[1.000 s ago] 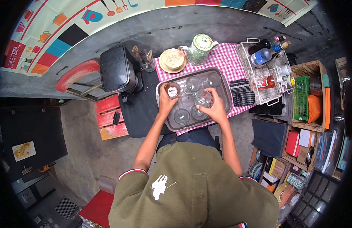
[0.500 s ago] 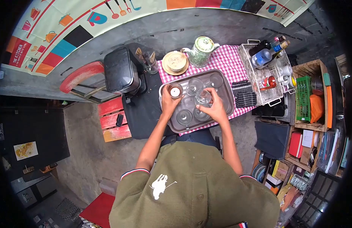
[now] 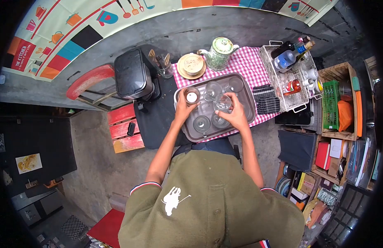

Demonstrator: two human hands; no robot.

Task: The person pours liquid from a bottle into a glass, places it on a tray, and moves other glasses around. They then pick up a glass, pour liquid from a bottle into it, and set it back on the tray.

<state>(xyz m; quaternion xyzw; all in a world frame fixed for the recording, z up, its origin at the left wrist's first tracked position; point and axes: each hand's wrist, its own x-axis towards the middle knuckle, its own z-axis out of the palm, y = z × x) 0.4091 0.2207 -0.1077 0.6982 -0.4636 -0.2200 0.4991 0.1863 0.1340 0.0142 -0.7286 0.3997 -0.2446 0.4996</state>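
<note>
My left hand (image 3: 183, 109) is closed around the side of a small brownish glass (image 3: 192, 90) with a round white piece inside, at the left of the grey-brown tray (image 3: 250, 96). In my right hand (image 3: 236, 114), between thumb and fingers, is a clear glass cup (image 3: 222, 102) above the middle of the tray. Several more clear glasses stand on the tray: one glass (image 3: 213, 88) behind the held cup, another glass (image 3: 235, 84) at the back right, and a glass cup (image 3: 201, 123) at the front left. A further glass (image 3: 219, 120) is partly covered by my right hand.
Behind the tray stand a green patterned teapot (image 3: 220, 56), a stack of bowl and plates (image 3: 192, 65) and a utensil jar (image 3: 166, 71). A black appliance (image 3: 131, 74) is at left. To the right lie a dark folded cloth (image 3: 266, 100) and a wire rack (image 3: 297, 108) of bottles.
The right hand and its glass cup have moved slightly to the right over the tray. My left hand keeps its hold on the brownish glass. The whole view has shifted a little.
</note>
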